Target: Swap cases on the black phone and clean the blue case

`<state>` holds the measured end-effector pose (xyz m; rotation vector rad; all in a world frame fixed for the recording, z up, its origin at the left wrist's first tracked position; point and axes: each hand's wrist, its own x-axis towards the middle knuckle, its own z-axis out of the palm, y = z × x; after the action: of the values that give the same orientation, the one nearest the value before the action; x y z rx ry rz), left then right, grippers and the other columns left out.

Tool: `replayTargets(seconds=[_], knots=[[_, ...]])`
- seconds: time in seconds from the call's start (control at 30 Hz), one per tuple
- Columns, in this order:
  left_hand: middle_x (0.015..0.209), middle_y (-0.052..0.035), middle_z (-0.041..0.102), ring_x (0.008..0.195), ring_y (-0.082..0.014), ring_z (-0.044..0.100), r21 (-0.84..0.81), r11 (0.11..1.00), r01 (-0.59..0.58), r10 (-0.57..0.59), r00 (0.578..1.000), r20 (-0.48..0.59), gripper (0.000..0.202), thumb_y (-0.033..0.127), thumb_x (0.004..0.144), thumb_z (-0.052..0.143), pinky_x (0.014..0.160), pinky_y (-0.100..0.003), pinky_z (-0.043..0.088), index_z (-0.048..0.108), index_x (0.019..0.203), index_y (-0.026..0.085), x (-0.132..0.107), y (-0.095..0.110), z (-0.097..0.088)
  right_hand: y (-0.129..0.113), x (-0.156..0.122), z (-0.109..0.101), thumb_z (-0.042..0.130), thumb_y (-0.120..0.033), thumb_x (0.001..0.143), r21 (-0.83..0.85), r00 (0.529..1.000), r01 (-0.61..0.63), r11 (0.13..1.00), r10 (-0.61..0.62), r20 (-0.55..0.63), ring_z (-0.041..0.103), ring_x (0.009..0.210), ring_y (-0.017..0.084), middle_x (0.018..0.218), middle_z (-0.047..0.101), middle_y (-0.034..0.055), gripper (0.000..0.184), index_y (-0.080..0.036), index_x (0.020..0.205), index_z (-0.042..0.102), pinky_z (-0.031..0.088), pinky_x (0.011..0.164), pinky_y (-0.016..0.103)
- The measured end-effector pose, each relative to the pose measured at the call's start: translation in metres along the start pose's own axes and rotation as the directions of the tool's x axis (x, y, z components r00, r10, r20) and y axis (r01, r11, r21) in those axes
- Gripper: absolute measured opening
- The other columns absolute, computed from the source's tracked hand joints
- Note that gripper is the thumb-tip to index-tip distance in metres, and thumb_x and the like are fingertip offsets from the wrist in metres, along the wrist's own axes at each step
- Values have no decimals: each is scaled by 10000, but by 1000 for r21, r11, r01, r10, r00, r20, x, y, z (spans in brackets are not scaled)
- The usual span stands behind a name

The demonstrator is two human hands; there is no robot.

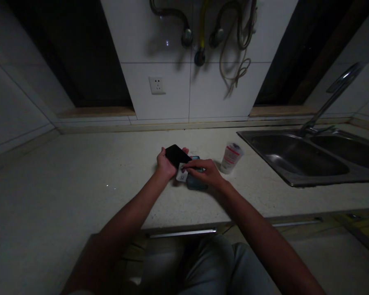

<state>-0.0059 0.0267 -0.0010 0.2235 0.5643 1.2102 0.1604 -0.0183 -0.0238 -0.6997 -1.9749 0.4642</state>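
Note:
My left hand [166,164] is wrapped round a black smartphone [176,155], its dark face turned up, a little above the counter. My right hand [206,170] pinches a small white card or packet [182,173] with dark print, close to the phone's near edge. Whether the white piece touches the phone I cannot tell. Below my right hand lies a teal case-like object [197,182] on the counter, partly hidden by the fingers. A clear plastic cup [231,158] with red and white print stands to the right of my right hand.
The pale countertop [80,176] runs along a tiled wall. On the right is a double steel sink [295,155] with a tall faucet [332,96]. A wall socket [157,85] and several hoses [202,24] are above. A drawer handle [183,233] lies below the front edge.

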Motion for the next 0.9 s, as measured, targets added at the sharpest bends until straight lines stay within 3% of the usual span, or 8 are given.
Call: replayTargets(seconds=[0.1, 0.2, 0.37, 0.53, 0.73, 0.9], knots=[[992, -203, 711, 898, -329, 712, -11, 1000, 11, -11, 1000, 17, 607, 559, 958, 255, 856, -534, 524, 598, 1160, 102, 1, 2, -1, 7, -1, -4, 615, -248, 875, -169, 991, -41, 985, 19, -133, 726, 911, 216, 1004, 775, 52, 230, -262, 1055, 757, 556, 861, 360], [963, -205, 718, 891, -330, 710, 43, 995, 86, -86, 996, 2, 626, 552, 962, 276, 874, -513, 521, 606, 1172, 64, 2, -3, -1, 15, -2, -2, 581, -218, 880, -264, 979, -148, 953, 104, -175, 717, 977, 231, 1093, 756, 53, 285, -273, 1112, 737, 560, 873, 377], [783, -129, 717, 804, -309, 710, 157, 959, 234, -233, 972, -21, 485, 505, 950, 397, 890, -492, 515, 663, 1029, 108, -3, -17, 2, 19, -2, 1, 532, -255, 917, -237, 957, -270, 933, 233, -175, 680, 1109, 248, 1220, 708, 72, 358, -229, 1245, 675, 530, 977, 401], [785, -135, 714, 797, -306, 710, 235, 915, 329, -341, 940, 14, 482, 543, 939, 413, 857, -485, 526, 662, 907, 131, -12, -25, 5, 24, -1, 2, 507, -290, 939, -205, 920, -360, 910, 310, -238, 608, 1232, 247, 1331, 637, 83, 396, -218, 1309, 628, 463, 1076, 441], [852, -148, 723, 849, -297, 712, 201, 911, 359, -368, 930, 9, 516, 552, 956, 368, 858, -452, 529, 669, 995, 135, -22, -31, 15, 25, -4, 4, 471, -323, 962, -296, 946, -323, 899, 300, -121, 513, 1335, 240, 1418, 562, 88, 416, -215, 1344, 595, 399, 1140, 459], [935, -153, 729, 935, -298, 704, 145, 927, 346, -358, 931, 66, 563, 588, 955, 345, 913, -451, 508, 667, 1064, 139, -22, -36, 16, 20, -3, 7, 455, -299, 973, -297, 984, -178, 938, 170, -51, 443, 1390, 229, 1438, 543, 92, 412, -220, 1357, 583, 336, 1181, 470]])
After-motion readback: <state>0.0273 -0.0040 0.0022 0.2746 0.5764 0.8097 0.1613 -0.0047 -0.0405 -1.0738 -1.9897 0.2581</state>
